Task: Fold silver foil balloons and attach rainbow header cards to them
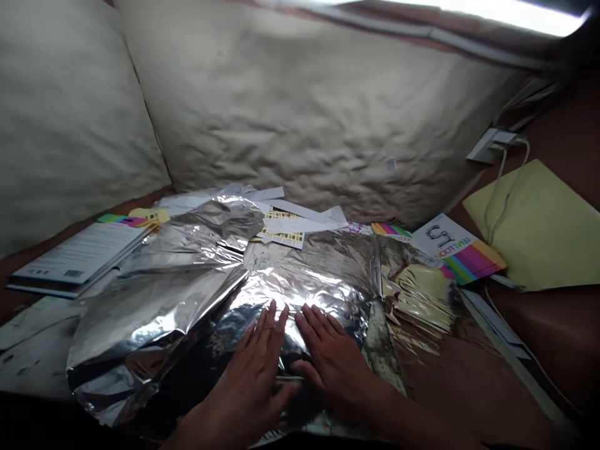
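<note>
My left hand (250, 369) and my right hand (330, 356) lie flat, side by side, on crinkled silver foil balloons (300, 281) spread over a brown surface. The fingers of both hands are stretched out and press down on the foil, holding nothing. Another silver foil piece (159, 300) overlaps to the left. A gold foil piece (417, 294) lies to the right of my right hand.
A rainbow-striped balloon package card (457, 250) and a yellow folder (539, 225) lie at the right, with a white cable (504, 187) running to a wall socket (492, 144). A booklet (79, 256) lies at left. White paper strips (300, 219) sit behind the foil. Beige cushions (304, 106) stand behind.
</note>
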`<action>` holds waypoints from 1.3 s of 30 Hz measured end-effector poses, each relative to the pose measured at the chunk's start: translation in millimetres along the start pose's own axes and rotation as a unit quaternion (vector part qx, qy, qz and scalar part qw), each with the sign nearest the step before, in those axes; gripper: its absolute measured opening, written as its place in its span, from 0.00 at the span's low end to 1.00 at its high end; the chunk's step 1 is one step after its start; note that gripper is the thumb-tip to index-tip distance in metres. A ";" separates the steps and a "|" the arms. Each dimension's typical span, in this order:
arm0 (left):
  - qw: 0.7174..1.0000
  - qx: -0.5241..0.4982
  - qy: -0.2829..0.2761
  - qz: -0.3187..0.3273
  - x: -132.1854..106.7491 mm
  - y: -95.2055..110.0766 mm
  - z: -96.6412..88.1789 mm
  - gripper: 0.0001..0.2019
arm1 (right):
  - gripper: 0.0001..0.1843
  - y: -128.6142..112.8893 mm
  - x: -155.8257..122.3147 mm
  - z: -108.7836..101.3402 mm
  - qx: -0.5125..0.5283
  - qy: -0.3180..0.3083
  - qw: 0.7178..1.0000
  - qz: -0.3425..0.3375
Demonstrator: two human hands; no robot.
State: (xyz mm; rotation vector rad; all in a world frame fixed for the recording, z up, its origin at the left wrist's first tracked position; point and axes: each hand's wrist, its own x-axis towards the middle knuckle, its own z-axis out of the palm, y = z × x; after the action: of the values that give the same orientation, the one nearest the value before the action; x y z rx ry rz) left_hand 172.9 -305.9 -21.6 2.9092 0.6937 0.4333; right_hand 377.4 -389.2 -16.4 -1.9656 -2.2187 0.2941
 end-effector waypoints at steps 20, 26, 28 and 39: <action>0.988 0.045 0.001 -0.148 118.8 -106.3 12.0 0.32 | 0.14 80.0 132.8 -53.8 -0.097 0.151 0.983 0.049; 0.986 0.020 -0.011 -0.163 120.6 -109.2 15.5 0.33 | 0.09 66.0 214.3 -47.1 -0.189 0.122 0.974 0.000; 0.987 0.011 -0.012 -0.163 121.0 -109.4 13.9 0.34 | 0.09 71.1 226.8 -54.5 -0.203 0.123 0.971 -0.001; 0.981 -0.088 0.092 -0.148 129.0 -116.6 10.8 0.35 | 0.15 138.7 183.9 -191.4 -0.061 0.352 0.929 0.098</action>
State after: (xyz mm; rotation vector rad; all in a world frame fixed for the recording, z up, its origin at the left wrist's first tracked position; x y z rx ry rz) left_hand 237.0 -143.9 -21.0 2.5671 1.0375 0.6910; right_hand 536.1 -183.2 132.1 -1.9315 -1.6106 -0.4741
